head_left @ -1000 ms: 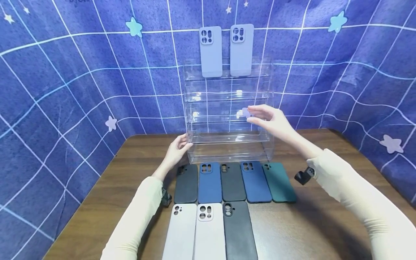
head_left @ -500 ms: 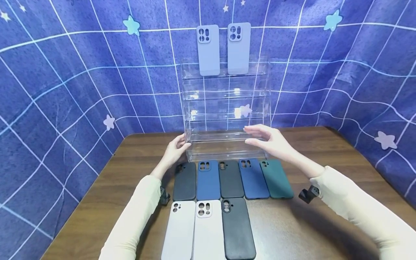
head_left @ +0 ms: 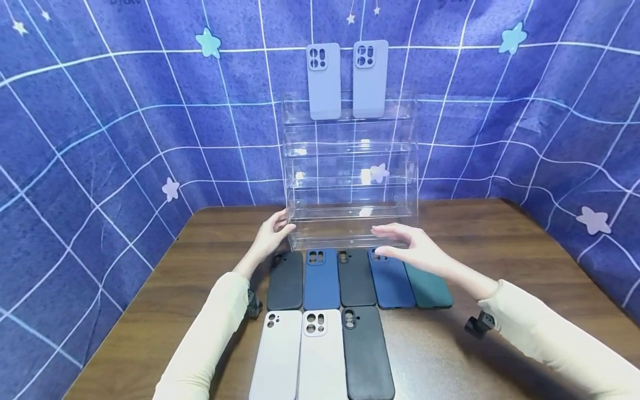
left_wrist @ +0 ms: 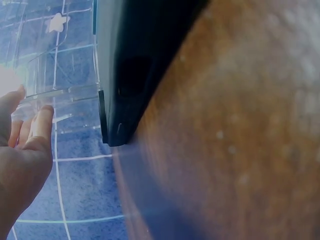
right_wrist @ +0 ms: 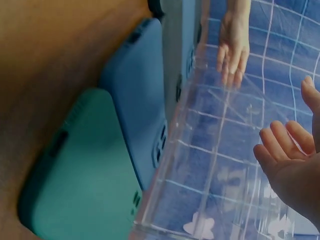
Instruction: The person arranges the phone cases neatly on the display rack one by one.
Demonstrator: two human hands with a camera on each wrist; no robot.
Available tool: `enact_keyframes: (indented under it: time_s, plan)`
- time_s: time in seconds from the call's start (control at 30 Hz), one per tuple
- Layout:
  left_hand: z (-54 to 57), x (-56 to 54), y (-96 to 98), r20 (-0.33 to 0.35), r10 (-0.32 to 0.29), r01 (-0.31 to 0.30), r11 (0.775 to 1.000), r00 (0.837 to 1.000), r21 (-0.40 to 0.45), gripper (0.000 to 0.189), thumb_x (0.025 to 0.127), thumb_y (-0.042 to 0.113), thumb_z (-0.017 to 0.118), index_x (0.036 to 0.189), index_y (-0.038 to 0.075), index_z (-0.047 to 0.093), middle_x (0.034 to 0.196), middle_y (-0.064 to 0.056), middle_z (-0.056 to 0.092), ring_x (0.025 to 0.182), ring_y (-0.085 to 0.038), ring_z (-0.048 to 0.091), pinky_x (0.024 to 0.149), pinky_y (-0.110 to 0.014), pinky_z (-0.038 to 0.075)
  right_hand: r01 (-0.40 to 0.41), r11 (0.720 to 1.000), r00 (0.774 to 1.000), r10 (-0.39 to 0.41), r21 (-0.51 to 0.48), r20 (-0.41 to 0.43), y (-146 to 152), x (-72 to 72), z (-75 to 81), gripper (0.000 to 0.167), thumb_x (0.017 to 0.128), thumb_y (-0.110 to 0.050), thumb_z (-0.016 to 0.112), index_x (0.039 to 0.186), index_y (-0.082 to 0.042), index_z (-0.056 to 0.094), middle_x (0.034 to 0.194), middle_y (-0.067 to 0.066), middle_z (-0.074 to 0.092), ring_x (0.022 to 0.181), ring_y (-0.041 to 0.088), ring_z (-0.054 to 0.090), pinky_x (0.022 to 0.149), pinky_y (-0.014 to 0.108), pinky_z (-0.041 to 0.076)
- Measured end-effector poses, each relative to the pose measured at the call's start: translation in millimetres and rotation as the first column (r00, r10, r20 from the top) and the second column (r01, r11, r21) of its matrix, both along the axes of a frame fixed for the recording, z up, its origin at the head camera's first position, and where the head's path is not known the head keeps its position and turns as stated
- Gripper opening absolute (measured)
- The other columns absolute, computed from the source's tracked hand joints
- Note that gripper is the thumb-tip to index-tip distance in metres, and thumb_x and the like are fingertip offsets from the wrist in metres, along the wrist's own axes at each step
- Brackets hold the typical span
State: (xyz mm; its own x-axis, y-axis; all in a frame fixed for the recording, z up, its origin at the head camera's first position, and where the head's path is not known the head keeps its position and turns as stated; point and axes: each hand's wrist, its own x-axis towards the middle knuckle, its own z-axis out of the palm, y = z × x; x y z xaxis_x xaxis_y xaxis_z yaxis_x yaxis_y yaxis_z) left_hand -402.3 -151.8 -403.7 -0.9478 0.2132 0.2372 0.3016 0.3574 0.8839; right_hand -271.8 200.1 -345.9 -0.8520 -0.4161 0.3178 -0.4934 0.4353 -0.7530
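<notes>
A clear tiered display rack (head_left: pixel 350 243) stands on the table. My left hand (head_left: pixel 270 234) holds its lower left side edge, thumb in front and fingers behind; the left wrist view shows that hand (left_wrist: pixel 30 150) at the clear panel. Two lavender phone cases (head_left: pixel 324 89) stand side by side on the top tier. My right hand (head_left: pixel 415 250) hovers with nothing in it, fingers extended and thumb apart, over a blue phone case (head_left: pixel 395 286) and a green phone case (head_left: pixel 430 289). In the right wrist view the same hand (right_wrist: pixel 295 160) is beside the rack.
Left of the blue case lie a black case (head_left: pixel 286 286), another blue case (head_left: pixel 322 283) and a dark case (head_left: pixel 357 283). Nearer are two white cases (head_left: pixel 322 366) and a black case (head_left: pixel 368 355). A star-patterned blue cloth (head_left: pixel 125 100) hangs behind the wooden table (head_left: pixel 200 244).
My right hand has come down from the rack's middle tiers to just above the row of cases. The left hand stays at the rack's side edge.
</notes>
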Motion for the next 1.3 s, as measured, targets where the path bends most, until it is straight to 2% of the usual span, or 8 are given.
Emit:
enact_keyframes:
  time_s: [0.23, 0.53, 0.57, 0.63, 0.77, 0.87, 0.97, 1.3]
  plan:
    - [-3.3, -0.8, -1.3, -0.003, -0.002, 0.002, 1.0, 1.0, -0.01, 0.059, 0.091, 0.016, 0.062, 0.142, 0.001, 0.036, 0.136, -0.024, 0.047, 0.127, -0.035, 0.046, 0.107, -0.041, 0.037, -0.06, 0.998, 0.998, 0.058, 0.036, 0.035, -7.8, 13.1, -11.2, 0.049, 0.086, -0.028, 0.068, 0.132, -0.023, 0.052, 0.131, 0.002, 0.058, 0.121, 0.018, 0.054, 0.101, 0.05, 0.042]
    - [-4.9, -2.1, -3.7, 0.013, -0.002, 0.002, 1.0, 1.0, -0.002, 0.062, 0.091, 0.02, 0.063, 0.143, 0.002, 0.034, 0.137, -0.023, 0.047, 0.127, -0.034, 0.047, 0.108, -0.042, 0.037, -0.104, 0.99, 0.994, 0.101, 0.095, 0.039, -21.0, 26.9, -25.0, 0.052, 0.084, -0.035, 0.069, 0.132, -0.027, 0.051, 0.129, -0.003, 0.06, 0.117, 0.011, 0.056, 0.098, 0.042, 0.046]
    - [-2.5, -0.5, -3.0, 0.025, -0.006, 0.006, 1.0, 1.0, 0.005, 0.062, 0.091, 0.019, 0.063, 0.143, 0.001, 0.034, 0.137, -0.024, 0.046, 0.127, -0.035, 0.046, 0.108, -0.042, 0.037, -0.116, 0.988, 0.993, 0.113, 0.101, 0.038, -22.0, 28.5, -26.5, 0.051, 0.084, -0.035, 0.069, 0.131, -0.027, 0.051, 0.129, -0.002, 0.06, 0.117, 0.011, 0.057, 0.099, 0.041, 0.046]
    - [4.2, 5.7, -1.2, 0.031, -0.016, 0.016, 1.0, 0.999, 0.004, 0.062, 0.091, 0.017, 0.062, 0.143, -0.001, 0.033, 0.138, -0.026, 0.045, 0.128, -0.036, 0.045, 0.108, -0.043, 0.036, -0.148, 0.983, 0.989, 0.144, 0.106, 0.044, -23.4, 31.7, -29.9, 0.05, 0.085, -0.033, 0.069, 0.131, -0.025, 0.052, 0.128, -0.002, 0.06, 0.116, 0.012, 0.057, 0.098, 0.04, 0.046]
    - [3.6, 3.9, -1.0, 0.039, -0.015, 0.015, 1.0, 0.999, -0.004, 0.061, 0.091, 0.017, 0.061, 0.142, -0.001, 0.033, 0.137, -0.025, 0.045, 0.127, -0.036, 0.045, 0.108, -0.043, 0.037, -0.216, 0.969, 0.976, 0.212, 0.12, 0.046, -23.9, 35.9, -40.7, 0.05, 0.085, -0.03, 0.069, 0.131, -0.018, 0.053, 0.127, 0.004, 0.061, 0.113, 0.015, 0.059, 0.096, 0.038, 0.048]
    - [-5.3, -5.0, -3.3, 0.021, -0.003, 0.003, 1.0, 1.0, -0.013, 0.06, 0.091, 0.02, 0.062, 0.142, 0.002, 0.035, 0.136, -0.022, 0.048, 0.126, -0.033, 0.047, 0.107, -0.042, 0.038, -0.254, 0.96, 0.967, 0.25, 0.119, 0.043, -24.1, 37.9, -48.8, 0.051, 0.085, -0.029, 0.07, 0.13, -0.011, 0.054, 0.125, 0.008, 0.062, 0.11, 0.018, 0.061, 0.094, 0.036, 0.049]
    - [-3.5, -4.0, -3.0, 0.01, -0.007, 0.007, 1.0, 1.0, -0.016, 0.059, 0.092, 0.019, 0.061, 0.142, 0.002, 0.035, 0.136, -0.022, 0.048, 0.126, -0.033, 0.048, 0.107, -0.042, 0.038, -0.284, 0.952, 0.959, 0.281, 0.11, 0.044, -25.2, 40.2, -54.4, 0.052, 0.084, -0.026, 0.07, 0.128, -0.003, 0.054, 0.122, 0.01, 0.063, 0.108, 0.022, 0.062, 0.093, 0.037, 0.05]
    - [-7.6, -3.9, -3.7, 0.009, -0.014, 0.014, 1.0, 1.0, -0.009, 0.062, 0.091, 0.021, 0.062, 0.143, 0.001, 0.034, 0.137, -0.023, 0.047, 0.126, -0.034, 0.047, 0.107, -0.042, 0.038, -0.349, 0.931, 0.935, 0.34, 0.106, 0.097, -27.3, 46.7, -62.6, 0.046, 0.084, -0.028, 0.07, 0.119, 0.0, 0.061, 0.112, 0.012, 0.067, 0.103, 0.025, 0.063, 0.089, 0.038, 0.053]
